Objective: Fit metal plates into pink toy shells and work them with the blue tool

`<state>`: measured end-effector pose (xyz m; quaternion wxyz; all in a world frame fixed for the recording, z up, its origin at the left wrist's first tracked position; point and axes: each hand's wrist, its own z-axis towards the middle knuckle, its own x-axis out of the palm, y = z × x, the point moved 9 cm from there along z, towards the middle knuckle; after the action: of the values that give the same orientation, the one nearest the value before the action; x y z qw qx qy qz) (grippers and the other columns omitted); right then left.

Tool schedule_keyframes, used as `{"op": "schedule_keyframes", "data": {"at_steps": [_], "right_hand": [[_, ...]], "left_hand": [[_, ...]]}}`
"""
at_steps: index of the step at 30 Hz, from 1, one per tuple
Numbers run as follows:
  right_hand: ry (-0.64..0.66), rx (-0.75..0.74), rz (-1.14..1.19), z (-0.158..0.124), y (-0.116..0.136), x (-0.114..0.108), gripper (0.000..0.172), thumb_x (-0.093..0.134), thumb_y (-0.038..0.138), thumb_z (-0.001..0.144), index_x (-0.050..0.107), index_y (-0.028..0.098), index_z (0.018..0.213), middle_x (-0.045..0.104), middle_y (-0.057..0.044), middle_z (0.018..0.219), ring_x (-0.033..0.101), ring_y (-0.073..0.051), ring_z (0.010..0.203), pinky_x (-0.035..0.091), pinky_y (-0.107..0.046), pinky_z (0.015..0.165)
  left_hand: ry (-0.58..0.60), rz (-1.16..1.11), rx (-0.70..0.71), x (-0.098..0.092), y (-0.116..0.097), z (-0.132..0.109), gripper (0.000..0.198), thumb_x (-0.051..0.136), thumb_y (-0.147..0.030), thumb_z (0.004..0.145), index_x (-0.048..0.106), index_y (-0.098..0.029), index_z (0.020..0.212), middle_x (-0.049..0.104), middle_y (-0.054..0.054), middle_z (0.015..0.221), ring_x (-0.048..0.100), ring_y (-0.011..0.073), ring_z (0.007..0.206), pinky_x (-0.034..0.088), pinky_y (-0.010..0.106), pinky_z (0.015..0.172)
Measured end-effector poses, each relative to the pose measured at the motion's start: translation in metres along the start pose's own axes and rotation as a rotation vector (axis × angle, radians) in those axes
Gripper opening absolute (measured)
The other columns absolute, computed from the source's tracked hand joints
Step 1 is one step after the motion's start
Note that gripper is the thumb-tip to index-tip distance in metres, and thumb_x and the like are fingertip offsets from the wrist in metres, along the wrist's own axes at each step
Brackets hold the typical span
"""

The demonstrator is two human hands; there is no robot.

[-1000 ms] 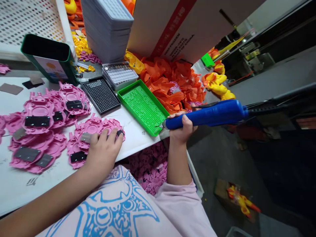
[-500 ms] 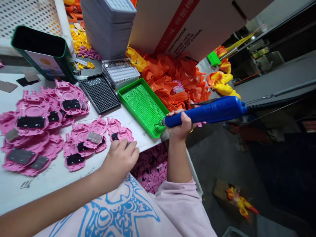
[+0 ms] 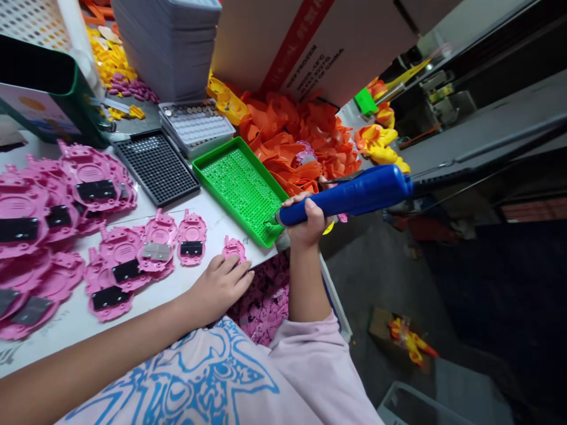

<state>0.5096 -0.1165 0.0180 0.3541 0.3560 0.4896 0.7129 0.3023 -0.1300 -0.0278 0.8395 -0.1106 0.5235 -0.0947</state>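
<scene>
My right hand (image 3: 307, 219) is wrapped round a blue electric screwdriver (image 3: 345, 198). Its bit points down into the near corner of a green perforated tray (image 3: 241, 192). At the table's front edge my left hand (image 3: 224, 286), fingers bent, is holding down a small pink plastic casing (image 3: 233, 248), partly hidden by the fingers. Just beyond that hand lies one pink casing with a black cover plate (image 3: 192, 239). Further left, several more overlap in a small group (image 3: 124, 251), some with black plates and one with a grey plate.
A larger heap of pink casings (image 3: 39, 206) covers the left side. Behind are a black grid tray (image 3: 157, 168), stacked white trays (image 3: 195, 124), a dark green bin (image 3: 48, 88) and orange parts (image 3: 292, 136). Below the edge sits a container of pink parts (image 3: 266, 307).
The left hand has slid one pink casing apart from its neighbour, towards the right along the table edge. The view has shifted; the screwdriver stays over the green tray's corner.
</scene>
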Motion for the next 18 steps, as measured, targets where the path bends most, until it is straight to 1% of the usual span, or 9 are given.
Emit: {"op": "schedule_keyframes", "data": {"at_steps": [3, 5, 9, 12, 15, 18], "right_hand": [[0.003, -0.010, 0.015, 0.000, 0.005, 0.001, 0.037, 0.060, 0.034, 0.067, 0.056, 0.022, 0.101, 0.055, 0.007, 0.063, 0.058, -0.012, 0.051, 0.051, -0.032, 0.059], [0.000, -0.030, 0.033, -0.002, 0.014, 0.001, 0.036, 0.059, 0.032, 0.067, 0.056, 0.022, 0.102, 0.056, 0.006, 0.062, 0.058, -0.012, 0.051, 0.051, -0.031, 0.058], [-0.012, -0.084, 0.030, -0.005, 0.035, 0.000, 0.032, 0.055, 0.036, 0.068, 0.056, 0.024, 0.098, 0.053, 0.007, 0.063, 0.056, -0.011, 0.049, 0.050, -0.029, 0.055], [-0.013, -0.102, 0.025, -0.007, 0.044, 0.001, 0.028, 0.053, 0.039, 0.069, 0.056, 0.024, 0.093, 0.051, 0.006, 0.063, 0.055, -0.010, 0.050, 0.050, -0.028, 0.055], [-0.002, -0.108, 0.018, -0.008, 0.042, 0.002, 0.024, 0.054, 0.037, 0.068, 0.056, 0.024, 0.089, 0.051, 0.006, 0.063, 0.056, -0.011, 0.050, 0.050, -0.028, 0.055], [0.001, -0.083, 0.002, -0.006, 0.030, 0.003, 0.027, 0.054, 0.035, 0.069, 0.056, 0.024, 0.093, 0.053, 0.006, 0.063, 0.055, -0.011, 0.050, 0.050, -0.029, 0.055]], "left_hand": [[-0.008, 0.004, -0.018, 0.000, 0.002, -0.001, 0.024, 0.056, -0.016, 0.089, 0.067, -0.016, 0.110, 0.067, 0.009, 0.118, 0.051, 0.0260, 0.108, 0.032, 0.038, 0.083], [0.005, 0.002, -0.026, 0.002, 0.003, -0.002, 0.025, 0.056, -0.017, 0.089, 0.067, -0.015, 0.111, 0.065, 0.011, 0.120, 0.051, 0.0261, 0.109, 0.032, 0.038, 0.083], [0.030, -0.014, -0.036, 0.007, 0.004, -0.004, 0.025, 0.058, -0.019, 0.088, 0.067, -0.015, 0.112, 0.064, 0.012, 0.121, 0.051, 0.0266, 0.108, 0.032, 0.038, 0.083], [0.028, -0.014, -0.031, 0.007, 0.004, -0.004, 0.026, 0.061, -0.020, 0.087, 0.066, -0.015, 0.111, 0.065, 0.012, 0.119, 0.051, 0.0266, 0.107, 0.031, 0.039, 0.082], [0.020, -0.018, -0.037, 0.007, 0.004, -0.004, 0.025, 0.060, -0.021, 0.087, 0.066, -0.015, 0.111, 0.065, 0.010, 0.119, 0.051, 0.0262, 0.106, 0.031, 0.039, 0.082], [0.013, -0.018, -0.043, 0.006, 0.004, -0.004, 0.024, 0.059, -0.020, 0.088, 0.066, -0.015, 0.110, 0.065, 0.011, 0.119, 0.051, 0.0259, 0.106, 0.031, 0.038, 0.083]]}}
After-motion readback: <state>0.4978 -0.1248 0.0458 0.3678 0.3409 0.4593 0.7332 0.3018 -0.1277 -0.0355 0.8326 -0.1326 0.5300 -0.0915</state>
